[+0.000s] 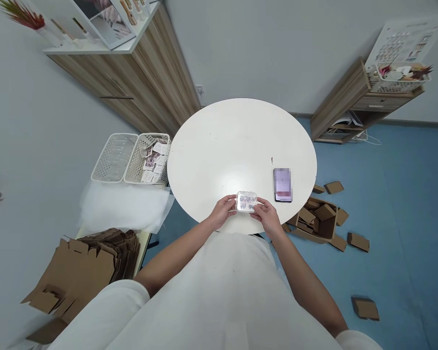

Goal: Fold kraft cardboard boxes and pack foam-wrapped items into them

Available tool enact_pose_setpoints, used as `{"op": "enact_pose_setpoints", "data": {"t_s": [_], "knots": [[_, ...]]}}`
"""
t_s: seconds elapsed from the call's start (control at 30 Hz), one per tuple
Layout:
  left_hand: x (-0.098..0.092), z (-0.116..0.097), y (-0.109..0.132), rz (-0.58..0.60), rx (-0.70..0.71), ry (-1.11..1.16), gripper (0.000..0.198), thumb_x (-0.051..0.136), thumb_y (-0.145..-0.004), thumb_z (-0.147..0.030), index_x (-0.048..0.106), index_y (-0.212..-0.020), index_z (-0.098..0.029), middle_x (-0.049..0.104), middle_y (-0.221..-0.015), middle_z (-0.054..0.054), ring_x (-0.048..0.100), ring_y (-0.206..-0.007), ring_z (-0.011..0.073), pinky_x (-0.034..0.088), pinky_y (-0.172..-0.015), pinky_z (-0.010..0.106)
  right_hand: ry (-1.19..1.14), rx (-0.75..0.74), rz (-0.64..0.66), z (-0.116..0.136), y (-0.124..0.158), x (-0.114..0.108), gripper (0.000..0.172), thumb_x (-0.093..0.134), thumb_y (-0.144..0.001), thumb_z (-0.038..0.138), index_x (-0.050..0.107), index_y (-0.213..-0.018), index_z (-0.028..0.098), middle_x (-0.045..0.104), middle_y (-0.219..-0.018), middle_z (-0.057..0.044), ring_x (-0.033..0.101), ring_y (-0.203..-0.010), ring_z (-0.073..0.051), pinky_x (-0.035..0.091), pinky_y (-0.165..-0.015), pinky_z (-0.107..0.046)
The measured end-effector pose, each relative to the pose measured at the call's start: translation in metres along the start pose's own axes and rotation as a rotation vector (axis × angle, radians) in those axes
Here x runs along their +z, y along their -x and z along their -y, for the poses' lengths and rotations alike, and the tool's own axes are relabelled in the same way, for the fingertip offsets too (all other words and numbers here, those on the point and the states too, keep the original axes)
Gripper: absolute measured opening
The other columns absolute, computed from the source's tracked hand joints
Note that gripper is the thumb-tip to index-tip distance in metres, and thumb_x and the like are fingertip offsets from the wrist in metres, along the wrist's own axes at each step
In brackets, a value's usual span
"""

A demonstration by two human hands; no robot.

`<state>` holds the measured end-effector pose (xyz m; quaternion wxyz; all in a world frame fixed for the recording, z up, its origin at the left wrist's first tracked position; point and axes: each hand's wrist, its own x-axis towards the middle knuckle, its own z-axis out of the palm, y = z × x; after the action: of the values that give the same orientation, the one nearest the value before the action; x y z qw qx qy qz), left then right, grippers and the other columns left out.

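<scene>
A small clear plastic case (246,201) with shiny, pale pieces in rows inside is held above the near edge of the round white table (237,141). My left hand (222,212) grips its left side, thumb and fingers closed on the edge. On the opposite side my right hand (267,216) pinches the lower right corner. What the small pieces in the case are is too fine to make out. A phone (282,184) with a lit, blurred screen lies on the table to the right of my right hand.
Left of the table are a white basket of printed cards (154,160), a basket of clear items (113,158), plastic sheets (126,206) and flattened cardboard (76,277). An open carton (316,221) of small brown boxes stands on the right floor, loose boxes around it. Cabinets (160,63) stand behind.
</scene>
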<state>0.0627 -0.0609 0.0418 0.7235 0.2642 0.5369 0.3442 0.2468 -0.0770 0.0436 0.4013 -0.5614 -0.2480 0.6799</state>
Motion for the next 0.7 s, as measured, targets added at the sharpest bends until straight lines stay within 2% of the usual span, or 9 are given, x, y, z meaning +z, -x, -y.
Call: {"op": "enact_pose_setpoints", "data": {"t_s": [0.1, 0.2, 0.4, 0.5, 0.6, 0.7], "knots": [[0.0, -0.003, 0.005, 0.018, 0.007, -0.14, 0.044, 0.061, -0.073, -0.044, 0.055, -0.11, -0.021, 0.064, -0.095, 0.007, 0.06, -0.081, 0.0145, 0.044, -0.074, 0.03, 0.003, -0.004, -0.02, 0.0, 0.001, 0.001, 0.045, 0.068, -0.066, 0.034, 0.052, -0.108, 0.024, 0.062, -0.088, -0.001, 0.063, -0.074, -0.013, 0.054, -0.075, -0.034], [0.001, -0.003, 0.009, 0.069, 0.037, -0.275, 0.042, 0.063, -0.07, -0.046, 0.061, -0.102, -0.017, 0.066, -0.09, 0.008, 0.062, -0.08, 0.0167, 0.042, -0.077, 0.031, 0.016, -0.014, -0.036, -0.001, 0.001, 0.001, 0.047, 0.068, -0.065, 0.035, 0.052, -0.108, 0.024, 0.062, -0.09, -0.001, 0.063, -0.077, -0.014, 0.054, -0.075, -0.034], [0.0, 0.004, 0.006, 0.032, 0.082, -0.238, 0.036, 0.069, -0.066, -0.043, 0.064, -0.086, -0.014, 0.065, -0.073, 0.005, 0.06, -0.07, 0.0151, 0.044, -0.077, 0.032, 0.046, -0.085, -0.048, -0.005, -0.002, 0.005, 0.048, 0.068, -0.064, 0.036, 0.051, -0.107, 0.022, 0.06, -0.083, 0.0, 0.061, -0.077, -0.014, 0.054, -0.072, -0.033], [-0.002, 0.006, 0.003, 0.028, 0.085, -0.224, 0.035, 0.071, -0.064, -0.042, 0.064, -0.082, -0.013, 0.064, -0.071, 0.004, 0.059, -0.068, 0.0138, 0.045, -0.078, 0.033, 0.058, -0.111, -0.049, -0.006, -0.003, 0.007, 0.051, 0.068, -0.063, 0.037, 0.049, -0.107, 0.022, 0.059, -0.078, 0.002, 0.061, -0.073, -0.014, 0.053, -0.07, -0.033], [-0.002, 0.008, 0.001, 0.02, 0.068, -0.198, 0.039, 0.07, -0.065, -0.042, 0.062, -0.09, -0.013, 0.065, -0.078, 0.005, 0.06, -0.072, 0.0139, 0.045, -0.081, 0.034, 0.071, -0.109, -0.059, -0.004, -0.004, 0.011, 0.052, 0.068, -0.063, 0.038, 0.048, -0.109, 0.022, 0.059, -0.079, 0.001, 0.061, -0.076, -0.014, 0.053, -0.07, -0.033], [-0.004, 0.01, 0.001, -0.031, 0.081, -0.24, 0.047, 0.066, -0.069, -0.042, 0.056, -0.105, -0.014, 0.065, -0.079, 0.005, 0.061, -0.075, 0.0148, 0.044, -0.084, 0.036, 0.072, -0.098, -0.083, -0.006, -0.005, 0.014, 0.05, 0.067, -0.064, 0.039, 0.048, -0.108, 0.023, 0.06, -0.083, 0.0, 0.061, -0.08, -0.015, 0.052, -0.072, -0.033]]}}
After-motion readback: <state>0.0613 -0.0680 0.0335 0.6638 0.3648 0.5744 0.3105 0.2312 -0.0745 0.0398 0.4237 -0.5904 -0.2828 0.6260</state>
